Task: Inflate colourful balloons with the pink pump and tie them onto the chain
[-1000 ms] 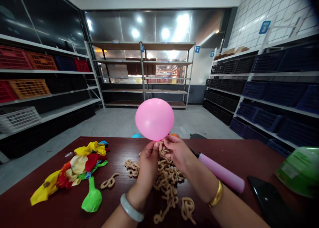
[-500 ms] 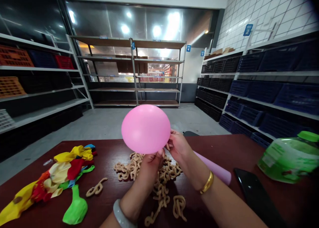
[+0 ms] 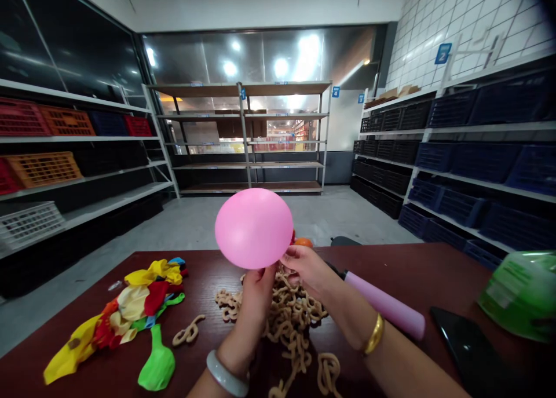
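pinching base of pink balloon (image 3: pixel 254 228) with left hand (image 3: pixel 257 291) and right hand (image 3: pixel 306 269), close together | above tan cords (image 3: pixel 289 314) heaped on dark red table (image 3: pixel 373 366)

glossy dark-red wood-look table (image 3: pixel 347 351), smooth pink rubbery balloon (image 3: pixel 254 228)
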`<control>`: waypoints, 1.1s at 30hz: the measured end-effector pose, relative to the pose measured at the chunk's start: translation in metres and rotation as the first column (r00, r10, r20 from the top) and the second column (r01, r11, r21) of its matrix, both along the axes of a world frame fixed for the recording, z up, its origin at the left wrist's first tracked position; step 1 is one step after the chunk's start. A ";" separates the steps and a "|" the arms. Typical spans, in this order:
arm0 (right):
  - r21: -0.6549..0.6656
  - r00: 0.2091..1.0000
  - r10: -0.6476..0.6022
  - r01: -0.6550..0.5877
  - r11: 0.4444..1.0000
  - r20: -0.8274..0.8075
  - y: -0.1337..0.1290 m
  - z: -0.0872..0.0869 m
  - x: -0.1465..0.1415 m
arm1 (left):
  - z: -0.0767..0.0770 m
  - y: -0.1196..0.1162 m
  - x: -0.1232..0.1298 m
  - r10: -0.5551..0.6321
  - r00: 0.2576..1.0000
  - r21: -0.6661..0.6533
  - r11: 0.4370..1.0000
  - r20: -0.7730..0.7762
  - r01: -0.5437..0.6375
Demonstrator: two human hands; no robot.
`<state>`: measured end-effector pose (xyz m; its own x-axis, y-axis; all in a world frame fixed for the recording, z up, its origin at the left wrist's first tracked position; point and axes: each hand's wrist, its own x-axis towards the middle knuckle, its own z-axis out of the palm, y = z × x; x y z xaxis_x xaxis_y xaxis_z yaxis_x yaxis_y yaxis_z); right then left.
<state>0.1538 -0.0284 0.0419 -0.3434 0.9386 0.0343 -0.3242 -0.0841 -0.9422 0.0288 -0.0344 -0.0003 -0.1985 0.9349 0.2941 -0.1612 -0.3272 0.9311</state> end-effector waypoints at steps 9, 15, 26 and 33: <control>-0.100 0.959 -0.085 0.060 0.993 -0.269 0.005 -0.019 -0.011 | 0.000 -0.001 -0.001 -0.055 0.993 -0.030 0.998 -0.103 0.052; -0.111 0.938 -0.279 0.261 0.959 -0.204 0.037 -0.025 -0.005 | -0.010 0.011 -0.006 0.022 0.996 -0.039 0.999 -0.085 -0.025; -0.146 0.910 -0.392 0.410 0.900 0.137 0.148 -0.007 0.002 | -0.016 0.013 -0.003 0.053 0.988 -0.114 0.991 -0.146 -0.070; 0.112 0.865 -0.387 0.372 0.922 0.318 0.139 0.014 -0.033 | -0.022 0.021 -0.003 0.040 0.991 -0.192 0.979 -0.129 -0.064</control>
